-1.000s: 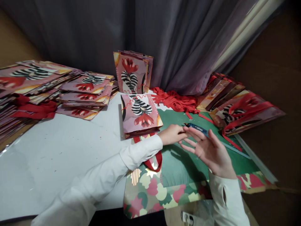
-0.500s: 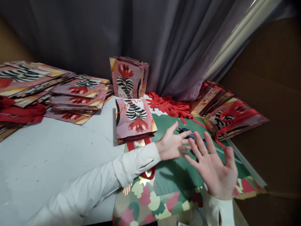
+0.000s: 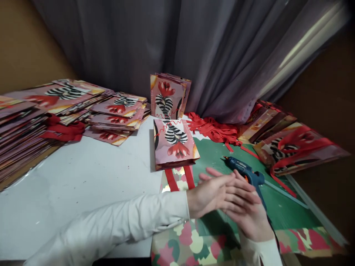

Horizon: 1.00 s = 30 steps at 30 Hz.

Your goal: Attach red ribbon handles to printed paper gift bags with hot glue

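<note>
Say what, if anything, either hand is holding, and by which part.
No held item is visible: the left hand lies across the right hand, and the glue gun lies on the green mat beyond them.

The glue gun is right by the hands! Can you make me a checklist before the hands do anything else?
1. Hands free: ok; the left hand and right hand overlap, with nothing seen held.
2. Glue gun resting on the green mat: ok.
3. Nozzle apart from the nearest bag: ok; green mat shows between.
4. Fingers clear of the glue gun: cannot tell; they overlap it in this view.
5. Glue gun cool: cannot tell; heat doesn't show.
6. Bag's red handle fully in sight: not ok; the left sleeve hides part.
</note>
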### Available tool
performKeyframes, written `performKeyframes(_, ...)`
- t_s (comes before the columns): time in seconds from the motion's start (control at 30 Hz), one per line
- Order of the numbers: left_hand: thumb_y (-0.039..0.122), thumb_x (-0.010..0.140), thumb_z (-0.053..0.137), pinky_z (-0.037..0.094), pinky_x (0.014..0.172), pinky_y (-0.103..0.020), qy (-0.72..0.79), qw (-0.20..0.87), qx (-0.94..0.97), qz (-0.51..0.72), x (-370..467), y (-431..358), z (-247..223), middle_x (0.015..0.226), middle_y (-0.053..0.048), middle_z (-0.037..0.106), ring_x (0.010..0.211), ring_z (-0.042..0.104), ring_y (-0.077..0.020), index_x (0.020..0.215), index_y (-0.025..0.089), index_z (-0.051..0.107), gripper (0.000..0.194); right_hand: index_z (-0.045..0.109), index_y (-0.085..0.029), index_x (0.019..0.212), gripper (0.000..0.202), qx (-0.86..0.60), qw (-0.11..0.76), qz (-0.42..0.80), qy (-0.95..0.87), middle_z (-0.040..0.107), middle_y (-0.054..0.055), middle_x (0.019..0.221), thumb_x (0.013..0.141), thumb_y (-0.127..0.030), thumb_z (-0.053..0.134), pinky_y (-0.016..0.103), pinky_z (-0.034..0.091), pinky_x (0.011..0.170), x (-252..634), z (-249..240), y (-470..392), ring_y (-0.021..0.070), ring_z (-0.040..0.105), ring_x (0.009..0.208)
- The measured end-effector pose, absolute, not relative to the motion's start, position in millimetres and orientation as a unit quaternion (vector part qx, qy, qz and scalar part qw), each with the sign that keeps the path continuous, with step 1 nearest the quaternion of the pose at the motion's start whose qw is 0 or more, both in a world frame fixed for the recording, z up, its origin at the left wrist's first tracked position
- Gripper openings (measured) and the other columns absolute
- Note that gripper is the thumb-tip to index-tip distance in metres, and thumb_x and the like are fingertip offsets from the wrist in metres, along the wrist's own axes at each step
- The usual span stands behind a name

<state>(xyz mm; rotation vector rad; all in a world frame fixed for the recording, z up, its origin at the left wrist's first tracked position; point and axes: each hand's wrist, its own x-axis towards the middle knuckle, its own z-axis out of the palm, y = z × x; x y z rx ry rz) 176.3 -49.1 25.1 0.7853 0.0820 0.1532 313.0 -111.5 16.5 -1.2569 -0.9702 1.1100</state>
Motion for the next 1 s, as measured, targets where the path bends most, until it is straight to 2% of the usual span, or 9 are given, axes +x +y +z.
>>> performKeyframes(0.17, 0.047, 0.091, 0.052, 0.023, 0.119, -0.044, 0.224, 0.811, 0.499, 0.209, 124, -31, 17, 0.136, -0.01, 0.061, 0.136, 0.046, -0.0245, 0.124, 0.022, 0.059, 0.042, 0.074, -0.041, 0.103, 0.044, -0.478, 0.677, 0.489, -0.272, 0.069, 0.003, 0.126, 0.092, -0.063, 0.038, 0.061, 0.048, 0.098, 328, 36, -137, 0.0304, 0.059, 0.124)
performKeyframes(0.27, 0.058, 0.093, 0.035, 0.027, 0.117, -0.049, 0.221, 0.845, 0.448, 0.189, 84, -17, 17, 0.148, -0.009, 0.049, 0.139, 0.043, -0.0271, 0.141, 0.027, 0.045, 0.058, 0.075, -0.037, 0.101, 0.03, -0.515, 0.702, 0.415, -0.265, 0.065, 0.003, 0.132, 0.09, -0.053, 0.051, 0.053, 0.047, 0.102, 335, 31, -137, 0.0278, 0.058, 0.124)
performKeyframes(0.43, 0.06, 0.093, 0.008, 0.039, 0.107, -0.054, 0.161, 0.89, 0.396, 0.161, 63, -9, 22, 0.148, -0.012, 0.048, 0.135, 0.048, -0.0323, 0.153, 0.025, 0.029, 0.073, 0.062, -0.029, 0.125, 0.043, -0.534, 0.555, 0.544, -0.333, 0.06, 0.008, 0.135, 0.09, -0.053, 0.057, 0.035, 0.054, 0.08, 283, 7, -102, 0.0218, 0.064, 0.104)
performKeyframes(0.57, 0.063, 0.093, 0.01, 0.039, 0.107, -0.055, 0.125, 0.905, 0.359, 0.192, 61, -8, 17, 0.151, -0.011, 0.044, 0.14, 0.041, -0.0324, 0.152, 0.025, 0.033, 0.073, 0.063, -0.021, 0.109, 0.052, -0.465, 0.453, 0.67, -0.36, 0.061, 0.0, 0.078, 0.083, -0.067, 0.059, 0.022, 0.04, 0.053, 240, -6, -81, 0.0094, 0.05, 0.057)
performKeyframes(0.67, 0.062, 0.096, 0.016, 0.041, 0.106, -0.051, 0.137, 0.89, 0.397, 0.18, 49, -6, 12, 0.152, -0.01, 0.043, 0.141, 0.039, -0.03, 0.151, 0.027, 0.032, 0.068, 0.062, -0.018, 0.091, 0.044, -0.507, 0.368, 0.601, -0.496, 0.054, -0.004, 0.064, 0.083, -0.061, 0.063, 0.021, 0.034, 0.051, 238, -10, -72, 0.0075, 0.039, 0.05)
performKeyframes(0.73, 0.056, 0.098, 0.03, 0.042, 0.107, -0.046, 0.196, 0.806, 0.537, 0.157, 36, -5, 8, 0.148, -0.009, 0.049, 0.137, 0.044, -0.027, 0.146, 0.029, 0.041, 0.057, 0.063, -0.017, 0.086, 0.037, -0.571, 0.338, 0.46, -0.59, 0.061, 0.001, 0.07, 0.091, -0.052, 0.053, 0.024, 0.038, 0.058, 251, -10, -68, 0.0114, 0.049, 0.058)
performKeyframes(0.83, 0.036, 0.098, 0.041, 0.041, 0.109, -0.043, 0.284, 0.499, 0.806, 0.148, 18, -5, -4, 0.131, -0.006, 0.062, 0.126, 0.053, -0.0234, 0.127, 0.026, 0.06, 0.035, 0.062, -0.019, 0.082, 0.041, -0.684, 0.324, 0.246, -0.606, 0.063, 0.003, 0.069, 0.098, -0.047, 0.038, 0.028, 0.038, 0.063, 279, -7, -65, 0.0167, 0.056, 0.064)
performKeyframes(0.93, 0.018, 0.096, 0.039, 0.039, 0.108, -0.052, 0.305, 0.157, 0.92, 0.189, 11, -8, -24, 0.123, -0.011, 0.065, 0.119, 0.057, -0.0274, 0.116, 0.019, 0.065, 0.033, 0.064, -0.021, 0.087, 0.047, -0.722, 0.26, 0.197, -0.611, 0.06, 0.001, 0.061, 0.101, -0.048, 0.029, 0.029, 0.038, 0.062, 291, -6, -64, 0.0183, 0.057, 0.06)
performKeyframes(1.0, 0.014, 0.095, 0.04, 0.041, 0.106, -0.055, 0.305, 0.053, 0.924, 0.224, 11, -11, -35, 0.124, -0.014, 0.064, 0.119, 0.058, -0.03, 0.121, 0.016, 0.063, 0.035, 0.064, -0.021, 0.099, 0.039, -0.692, 0.219, 0.199, -0.658, 0.068, 0.004, 0.078, 0.102, -0.04, 0.031, 0.03, 0.041, 0.069, 287, -7, -63, 0.0195, 0.063, 0.072)
